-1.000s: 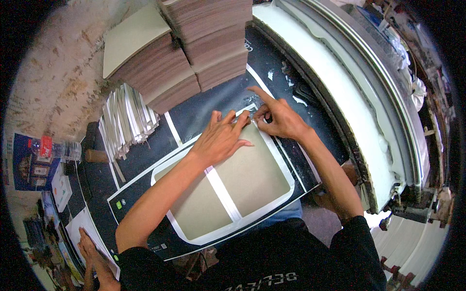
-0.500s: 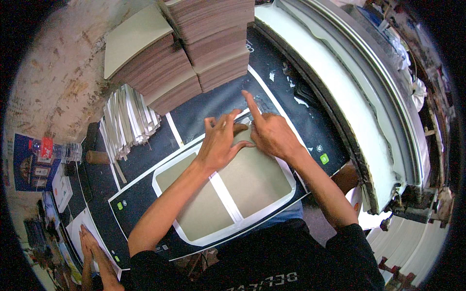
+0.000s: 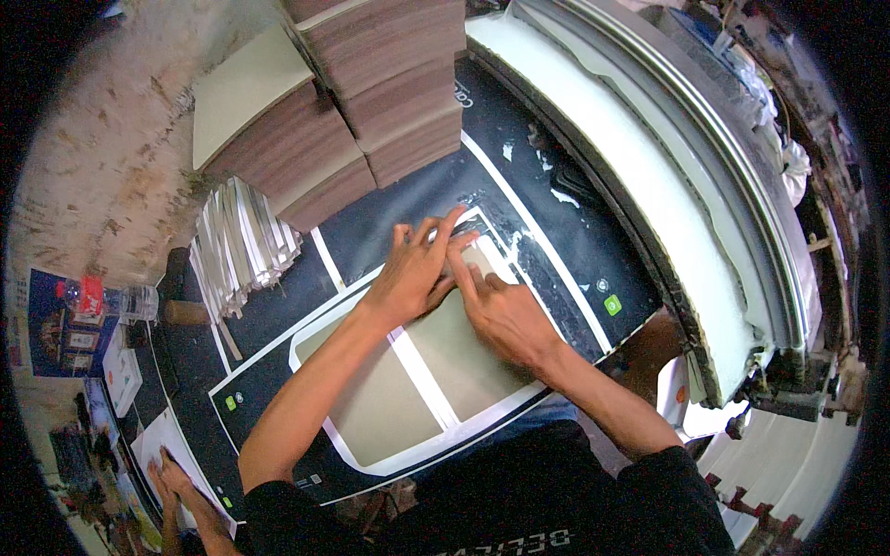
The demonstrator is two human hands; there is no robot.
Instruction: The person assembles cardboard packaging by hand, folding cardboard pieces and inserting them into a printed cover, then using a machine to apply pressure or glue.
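A white sheet (image 3: 397,465) lies before me with a left grey board (image 3: 385,408) and a right grey board (image 3: 454,347) on it; a white strip (image 3: 423,371) separates the boards. My left hand (image 3: 400,278) rests at the sheet's far edge, fingers bent but spread, its thumb partly hidden. Close against it, my right hand (image 3: 508,320) is at the far right part of the sheet. Its index finger reaches to the left fingertips while the others are curled in; whatever they pinch is hidden. Part of the right board is covered by this hand.
Tall stacks of grey boards (image 3: 389,83) stand at the back, beside a bundle of pale strips (image 3: 243,246). A dark mat (image 3: 399,208) covers the table. A large white-topped, metal-edged unit (image 3: 565,102) curves along the right. Another person's hands (image 3: 169,474) are at lower left.
My right hand has come nearer and left; its index finger, stretched away before, now meets my left fingertips. My left hand's thumb has drawn in. The whole view has shifted slightly.
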